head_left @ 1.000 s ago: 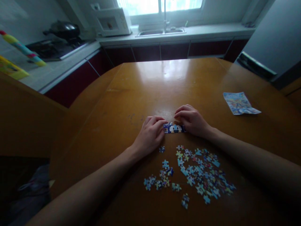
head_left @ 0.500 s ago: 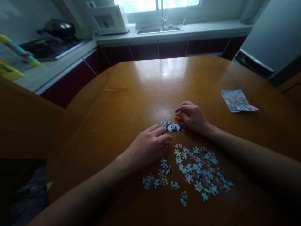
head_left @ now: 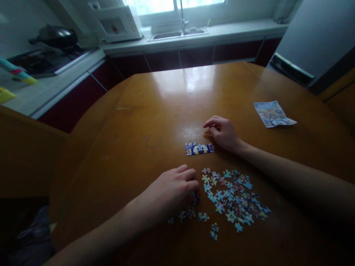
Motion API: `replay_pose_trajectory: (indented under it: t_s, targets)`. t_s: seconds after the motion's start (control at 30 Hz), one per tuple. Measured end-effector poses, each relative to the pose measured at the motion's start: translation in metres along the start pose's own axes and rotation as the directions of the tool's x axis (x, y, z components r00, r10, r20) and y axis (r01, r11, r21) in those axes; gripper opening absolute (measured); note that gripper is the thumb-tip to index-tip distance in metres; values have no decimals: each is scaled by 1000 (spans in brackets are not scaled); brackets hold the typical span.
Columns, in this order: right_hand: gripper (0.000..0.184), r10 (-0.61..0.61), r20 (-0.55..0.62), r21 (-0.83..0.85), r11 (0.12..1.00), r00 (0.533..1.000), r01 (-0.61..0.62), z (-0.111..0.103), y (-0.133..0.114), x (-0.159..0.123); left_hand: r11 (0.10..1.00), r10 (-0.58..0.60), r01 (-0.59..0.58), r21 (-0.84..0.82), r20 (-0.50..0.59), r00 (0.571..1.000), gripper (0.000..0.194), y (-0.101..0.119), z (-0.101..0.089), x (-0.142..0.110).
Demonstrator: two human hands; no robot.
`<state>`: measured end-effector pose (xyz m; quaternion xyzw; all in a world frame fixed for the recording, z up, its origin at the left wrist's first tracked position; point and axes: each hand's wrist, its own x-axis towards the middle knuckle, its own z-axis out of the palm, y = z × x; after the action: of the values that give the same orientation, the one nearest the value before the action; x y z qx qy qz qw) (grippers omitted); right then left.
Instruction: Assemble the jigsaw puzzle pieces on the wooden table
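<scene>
A short joined strip of blue-and-white puzzle pieces [head_left: 199, 148] lies on the brown wooden table [head_left: 155, 107]. My right hand [head_left: 223, 133] rests just right of the strip, its fingers curled and its edge touching the strip's right end. My left hand [head_left: 173, 188] lies palm down over the left side of a scatter of several loose puzzle pieces [head_left: 233, 195], fingers bent onto the pieces beneath them. What, if anything, its fingertips grip is hidden.
A printed paper sheet [head_left: 272, 114] lies at the table's right. Beyond the table stand a kitchen counter with a sink [head_left: 177, 34], a microwave [head_left: 116, 24] and a black pan [head_left: 57, 36]. A grey fridge [head_left: 313, 37] is at the right.
My left hand left the strip's left end and drew back toward me, down onto the loose pieces. My right hand stayed by the strip's right end.
</scene>
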<state>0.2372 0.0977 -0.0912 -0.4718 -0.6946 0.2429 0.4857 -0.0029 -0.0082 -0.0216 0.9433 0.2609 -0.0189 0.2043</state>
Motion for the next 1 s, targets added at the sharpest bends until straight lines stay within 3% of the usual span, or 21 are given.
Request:
replay_pose_trajectory:
  t_s: [0.6,0.8,0.93,1.0]
  targets:
    - [22,0,9,21,1000,1000,-1,0,-1,0,997,50,-49,-52,22,999,9,10,-2,-2]
    - [23,12,12,15,1000,1000,-13,0,0,0,941,49,-22,-339,71,996,14,9,-6,-2]
    - [23,8,7,18,1000,1000,-8,0,-3,-1,861,-80,13,-509,-110,991,13,-3,-7,3]
    - [23,-5,7,21,1000,1000,5,-1,-5,-2,810,-217,24,-586,-262,940,10,-15,-3,9]
